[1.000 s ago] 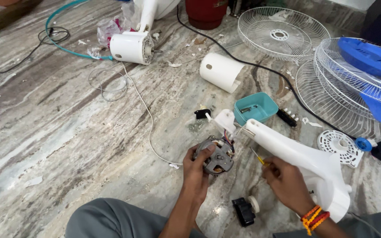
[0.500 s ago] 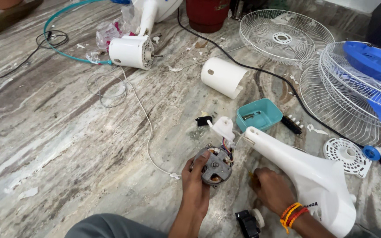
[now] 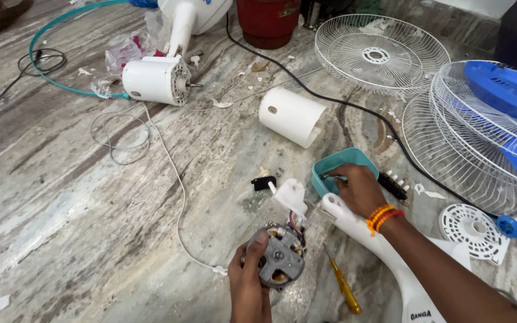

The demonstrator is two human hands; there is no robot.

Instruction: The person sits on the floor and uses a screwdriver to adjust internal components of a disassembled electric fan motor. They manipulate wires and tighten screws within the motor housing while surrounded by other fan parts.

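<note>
My left hand (image 3: pixel 249 287) grips a bare grey fan motor (image 3: pixel 279 260) with coloured wires on top, holding it just above the marble floor. A white plastic bracket (image 3: pixel 290 196) sticks up behind the motor. My right hand (image 3: pixel 360 188), with orange and red threads on the wrist, reaches into a small teal tray (image 3: pixel 343 160), fingertips curled at its left rim. Whether the fingers pinch anything is hidden. A yellow-handled screwdriver (image 3: pixel 345 290) lies loose on the floor between my arms. The white fan stand neck (image 3: pixel 390 257) lies under my right forearm.
A white cylindrical cover (image 3: pixel 291 116) and a white motor housing (image 3: pixel 154 79) lie further off. Wire fan grilles (image 3: pixel 381 54) and a blue blade (image 3: pixel 504 90) fill the right. A black cable (image 3: pixel 342 104), a thin white wire (image 3: pixel 175 179), a red bucket (image 3: pixel 267 21) and a round vent cover (image 3: pixel 471 230) lie around.
My right hand left the yellow screwdriver on the floor beside the motor and moved up to the teal tray. The left hand kept hold of the motor.
</note>
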